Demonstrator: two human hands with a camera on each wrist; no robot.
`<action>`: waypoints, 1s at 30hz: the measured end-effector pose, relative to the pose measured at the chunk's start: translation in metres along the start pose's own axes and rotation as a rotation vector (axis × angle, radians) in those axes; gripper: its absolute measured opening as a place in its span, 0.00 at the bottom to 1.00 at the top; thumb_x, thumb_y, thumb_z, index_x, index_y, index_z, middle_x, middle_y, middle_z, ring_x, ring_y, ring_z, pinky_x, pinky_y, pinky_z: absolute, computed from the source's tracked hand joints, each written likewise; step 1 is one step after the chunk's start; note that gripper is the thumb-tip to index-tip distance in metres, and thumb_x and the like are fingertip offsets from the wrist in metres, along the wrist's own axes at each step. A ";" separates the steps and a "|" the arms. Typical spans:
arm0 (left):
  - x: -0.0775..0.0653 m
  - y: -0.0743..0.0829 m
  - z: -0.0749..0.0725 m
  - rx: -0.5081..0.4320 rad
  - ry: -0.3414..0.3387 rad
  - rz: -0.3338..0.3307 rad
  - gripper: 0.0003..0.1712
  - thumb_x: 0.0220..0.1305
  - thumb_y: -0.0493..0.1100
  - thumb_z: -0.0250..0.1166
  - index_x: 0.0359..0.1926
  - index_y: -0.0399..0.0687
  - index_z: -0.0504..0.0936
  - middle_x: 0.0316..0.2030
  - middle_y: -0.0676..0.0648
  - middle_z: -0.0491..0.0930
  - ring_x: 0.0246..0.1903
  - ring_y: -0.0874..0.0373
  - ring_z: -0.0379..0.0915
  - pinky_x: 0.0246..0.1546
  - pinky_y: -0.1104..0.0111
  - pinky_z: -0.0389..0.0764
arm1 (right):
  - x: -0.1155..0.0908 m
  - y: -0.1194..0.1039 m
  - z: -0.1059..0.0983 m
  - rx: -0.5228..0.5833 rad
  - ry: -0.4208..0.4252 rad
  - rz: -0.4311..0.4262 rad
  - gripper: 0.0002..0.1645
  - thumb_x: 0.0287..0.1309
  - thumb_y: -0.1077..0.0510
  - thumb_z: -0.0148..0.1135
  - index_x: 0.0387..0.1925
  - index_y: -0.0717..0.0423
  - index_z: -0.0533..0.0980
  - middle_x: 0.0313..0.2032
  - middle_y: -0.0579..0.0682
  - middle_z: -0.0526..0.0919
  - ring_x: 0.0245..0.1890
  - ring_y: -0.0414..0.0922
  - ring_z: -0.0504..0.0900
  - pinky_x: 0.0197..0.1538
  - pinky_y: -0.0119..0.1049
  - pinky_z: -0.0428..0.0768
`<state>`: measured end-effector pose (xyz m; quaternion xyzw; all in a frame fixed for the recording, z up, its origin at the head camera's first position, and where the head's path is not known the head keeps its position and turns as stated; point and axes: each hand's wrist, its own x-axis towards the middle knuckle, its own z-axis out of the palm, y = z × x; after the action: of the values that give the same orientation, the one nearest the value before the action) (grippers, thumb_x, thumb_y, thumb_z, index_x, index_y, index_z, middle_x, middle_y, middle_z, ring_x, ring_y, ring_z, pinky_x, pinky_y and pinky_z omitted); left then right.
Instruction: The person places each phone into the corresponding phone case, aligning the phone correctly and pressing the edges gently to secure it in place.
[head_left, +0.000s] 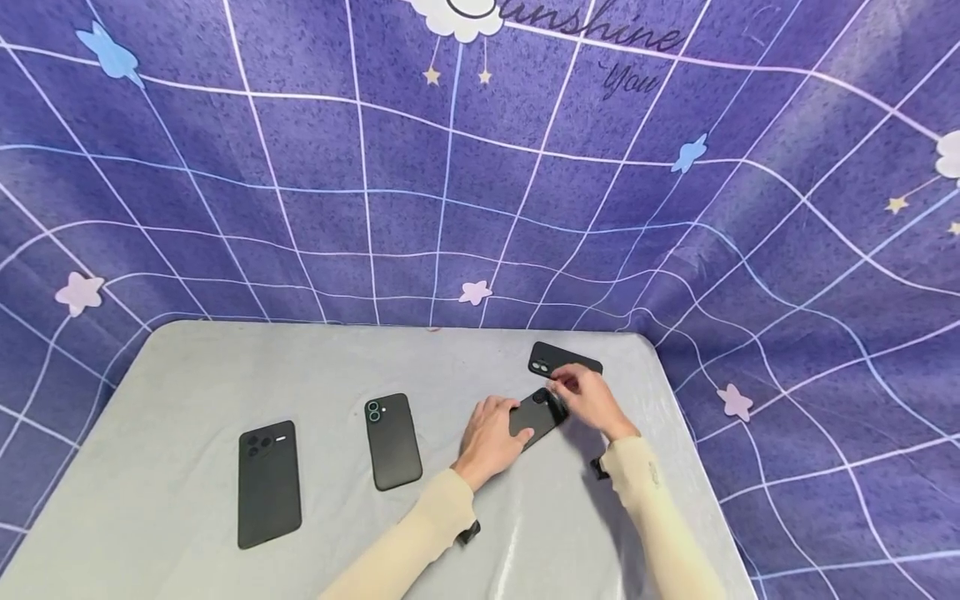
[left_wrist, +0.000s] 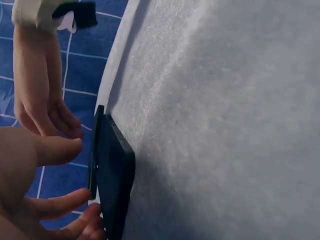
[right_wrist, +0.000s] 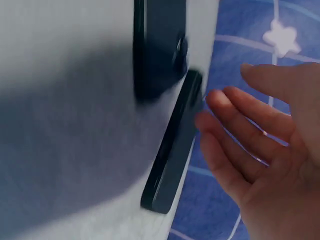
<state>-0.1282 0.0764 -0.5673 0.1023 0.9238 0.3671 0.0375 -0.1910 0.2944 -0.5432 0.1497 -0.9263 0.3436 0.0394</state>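
My left hand (head_left: 491,437) holds the near-left part of a dark smartphone (head_left: 537,417), its thumb and fingers at opposite long edges. The phone lies slanted, its lens end (right_wrist: 177,55) toward the right. In the left wrist view, that hand's fingertips touch a dark slab's edge. My right hand (head_left: 592,402) hovers at the phone's lens end, fingers bent. In the right wrist view its thumb stands apart from the fingers, with nothing between them. Just behind it lies a second black phone or phone case (head_left: 564,357) with two round lens openings; I cannot tell which.
Left of my hands lies a black phone (head_left: 394,450) with two green-ringed lenses. Farther left is a larger black phone (head_left: 268,492) with a camera cluster. All rest on a pale cloth-covered table (head_left: 180,392), backed by a purple gridded curtain (head_left: 405,217).
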 end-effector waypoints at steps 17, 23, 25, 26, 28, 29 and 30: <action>0.003 0.003 0.011 0.088 -0.002 -0.034 0.43 0.63 0.54 0.79 0.74 0.43 0.75 0.66 0.41 0.72 0.63 0.45 0.69 0.68 0.53 0.72 | 0.029 0.049 -0.014 -0.207 0.000 0.139 0.34 0.65 0.52 0.76 0.63 0.70 0.78 0.60 0.68 0.78 0.62 0.68 0.77 0.68 0.62 0.73; 0.003 0.002 0.013 0.105 0.008 -0.033 0.43 0.62 0.55 0.80 0.72 0.43 0.76 0.64 0.42 0.73 0.61 0.46 0.69 0.67 0.53 0.71 | 0.031 0.056 -0.016 -0.209 -0.016 0.147 0.36 0.63 0.50 0.77 0.63 0.71 0.78 0.61 0.69 0.78 0.63 0.69 0.76 0.69 0.63 0.71; 0.003 0.002 0.014 0.116 0.009 -0.041 0.43 0.62 0.55 0.80 0.72 0.45 0.76 0.63 0.42 0.73 0.61 0.46 0.69 0.67 0.53 0.71 | 0.031 0.058 -0.017 -0.212 -0.016 0.140 0.36 0.62 0.50 0.77 0.62 0.72 0.78 0.60 0.70 0.79 0.62 0.69 0.77 0.69 0.63 0.71; 0.003 0.003 0.014 0.119 0.010 -0.044 0.43 0.62 0.56 0.80 0.72 0.45 0.76 0.63 0.42 0.73 0.61 0.46 0.68 0.68 0.53 0.71 | 0.032 0.059 -0.017 -0.214 -0.018 0.140 0.37 0.62 0.50 0.78 0.62 0.72 0.78 0.60 0.70 0.79 0.62 0.69 0.77 0.69 0.63 0.71; 0.003 0.003 0.014 0.128 0.008 -0.054 0.43 0.62 0.56 0.80 0.73 0.46 0.75 0.64 0.43 0.72 0.62 0.46 0.68 0.68 0.53 0.71 | 0.032 0.061 -0.017 -0.226 -0.028 0.135 0.38 0.61 0.50 0.78 0.63 0.72 0.78 0.60 0.71 0.79 0.62 0.69 0.77 0.69 0.63 0.72; 0.003 0.003 0.014 0.130 0.007 -0.058 0.44 0.62 0.57 0.80 0.73 0.46 0.75 0.64 0.43 0.72 0.62 0.46 0.68 0.69 0.53 0.70 | 0.033 0.062 -0.017 -0.228 -0.033 0.133 0.38 0.61 0.49 0.78 0.63 0.72 0.78 0.60 0.71 0.79 0.62 0.69 0.77 0.69 0.63 0.72; 0.003 0.003 0.014 0.135 0.004 -0.063 0.44 0.62 0.57 0.79 0.74 0.46 0.74 0.64 0.43 0.72 0.63 0.46 0.68 0.69 0.53 0.70 | 0.033 0.062 -0.017 -0.231 -0.038 0.132 0.39 0.61 0.49 0.78 0.63 0.72 0.78 0.60 0.71 0.79 0.62 0.69 0.77 0.69 0.63 0.72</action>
<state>-0.1287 0.0893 -0.5754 0.0747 0.9493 0.3027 0.0400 -0.2422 0.3417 -0.5635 0.0897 -0.9680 0.2337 0.0160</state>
